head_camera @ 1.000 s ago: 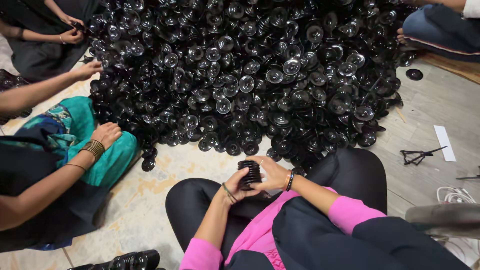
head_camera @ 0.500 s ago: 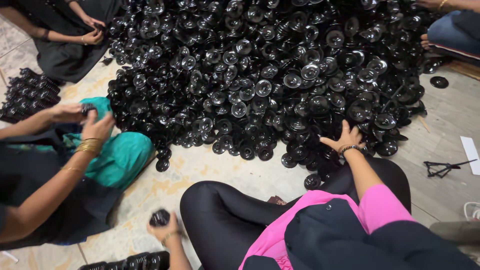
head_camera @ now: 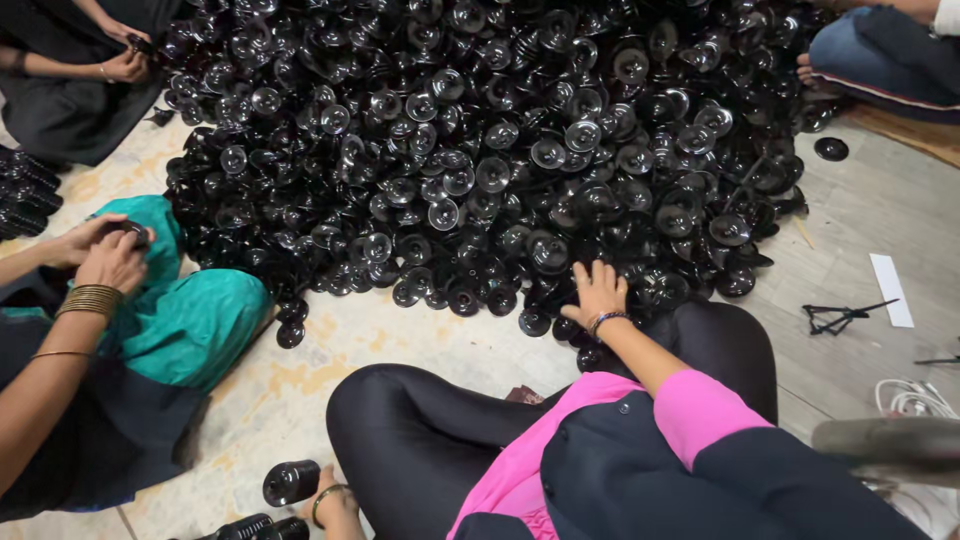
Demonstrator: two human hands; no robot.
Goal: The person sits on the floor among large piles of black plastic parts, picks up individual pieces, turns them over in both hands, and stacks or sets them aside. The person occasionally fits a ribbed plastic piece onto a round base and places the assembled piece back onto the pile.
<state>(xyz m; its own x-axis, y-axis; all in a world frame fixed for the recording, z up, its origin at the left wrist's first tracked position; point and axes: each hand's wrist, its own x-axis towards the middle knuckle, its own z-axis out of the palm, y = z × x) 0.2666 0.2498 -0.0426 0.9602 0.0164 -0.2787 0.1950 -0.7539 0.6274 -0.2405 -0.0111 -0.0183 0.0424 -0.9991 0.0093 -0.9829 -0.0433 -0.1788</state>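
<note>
A large heap of glossy black disc-shaped parts point(head_camera: 480, 150) covers the floor ahead of me. My right hand point(head_camera: 595, 292), with a beaded bracelet at the wrist, rests palm down with fingers spread on the heap's near edge, touching loose discs. My left hand point(head_camera: 338, 508), wearing a bangle, is low at the bottom edge beside my knee. It grips the end of a short stack of black discs point(head_camera: 290, 482) lying close to the floor; its fingers are mostly hidden behind the stack. More stacked discs point(head_camera: 250, 528) lie just below.
A person in teal and black point(head_camera: 190, 320) sits at the left, both hands together on a small part. Another person in black point(head_camera: 70, 90) sits at the far left, a third at the top right point(head_camera: 880, 60). Black scissors point(head_camera: 840, 316), a white strip and a white cable lie right.
My hands have parted from holding a stack together in my lap. The left hand carried the stack down to my left side. The right hand reached forward onto the heap.
</note>
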